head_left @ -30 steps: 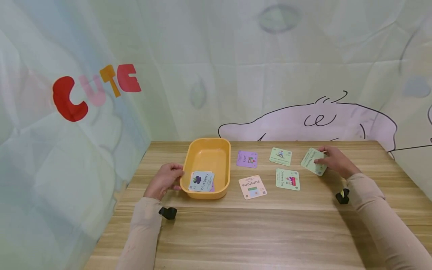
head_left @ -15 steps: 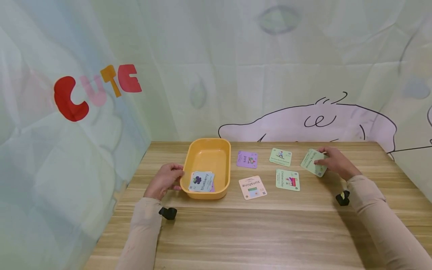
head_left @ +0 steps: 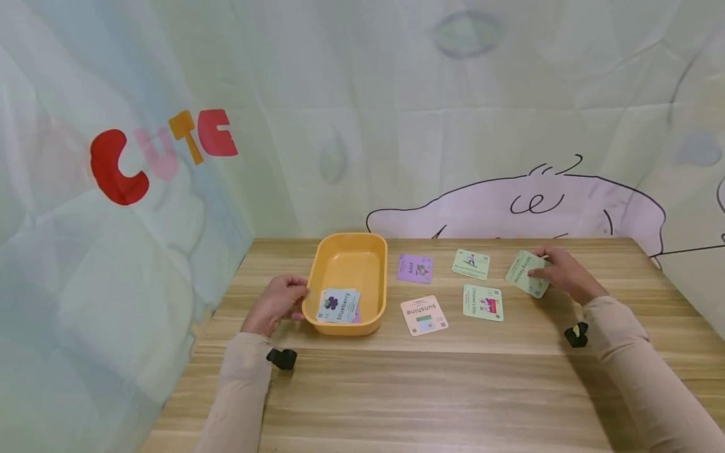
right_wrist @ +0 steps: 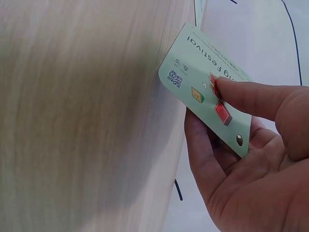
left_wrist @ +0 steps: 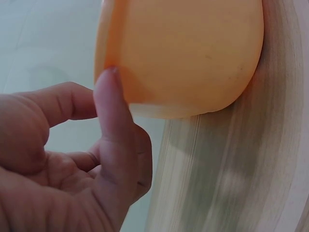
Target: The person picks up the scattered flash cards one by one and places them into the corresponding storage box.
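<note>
**Tray steadied, green card lifted**

On the light wooden table (head_left: pixel 430 377), the left hand (head_left: pixel 275 303) rests its thumb against the orange plastic tray (head_left: pixel 347 261) (other fingers loosely curled). At the far right, the right hand (head_left: pixel 561 270) pinches a pale green square card (head_left: pixel 525 273), tilted off the tabletop.

The table (head_left: pixel 453 377) is pale wood-grain with a smooth, matt face. The orange tray (head_left: pixel 374 302) looks like smooth plastic with a soft sheen. The green card (right_wrist: pixel 203 87) looks like thin printed card, faintly glossy, against the creased cloth backdrop (head_left: pixel 396 94)
</note>
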A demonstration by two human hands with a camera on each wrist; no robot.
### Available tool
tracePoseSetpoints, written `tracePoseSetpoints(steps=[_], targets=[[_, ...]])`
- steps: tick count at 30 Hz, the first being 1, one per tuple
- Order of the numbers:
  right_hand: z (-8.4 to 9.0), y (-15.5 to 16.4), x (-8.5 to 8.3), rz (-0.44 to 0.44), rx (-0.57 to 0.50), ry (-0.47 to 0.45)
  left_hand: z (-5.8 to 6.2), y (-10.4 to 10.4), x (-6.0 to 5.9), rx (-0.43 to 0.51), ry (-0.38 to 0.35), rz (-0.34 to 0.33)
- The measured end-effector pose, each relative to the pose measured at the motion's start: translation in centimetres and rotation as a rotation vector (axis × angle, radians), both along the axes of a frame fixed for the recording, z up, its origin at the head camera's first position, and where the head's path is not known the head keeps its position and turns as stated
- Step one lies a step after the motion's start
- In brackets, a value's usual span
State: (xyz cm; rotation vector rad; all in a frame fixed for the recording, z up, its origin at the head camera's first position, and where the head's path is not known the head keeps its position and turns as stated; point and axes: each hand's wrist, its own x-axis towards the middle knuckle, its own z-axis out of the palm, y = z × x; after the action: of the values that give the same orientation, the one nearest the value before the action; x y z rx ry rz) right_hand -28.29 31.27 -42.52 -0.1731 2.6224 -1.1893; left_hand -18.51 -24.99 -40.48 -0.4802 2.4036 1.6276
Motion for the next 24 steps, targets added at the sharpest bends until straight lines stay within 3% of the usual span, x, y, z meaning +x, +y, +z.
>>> tracePoseSetpoints(steps=[24], targets=[[0.20,-0.16,0.39,-0.007,0.008,0.013,-0.25,-0.07,-0.08,0.002,-0.002,0.008]])
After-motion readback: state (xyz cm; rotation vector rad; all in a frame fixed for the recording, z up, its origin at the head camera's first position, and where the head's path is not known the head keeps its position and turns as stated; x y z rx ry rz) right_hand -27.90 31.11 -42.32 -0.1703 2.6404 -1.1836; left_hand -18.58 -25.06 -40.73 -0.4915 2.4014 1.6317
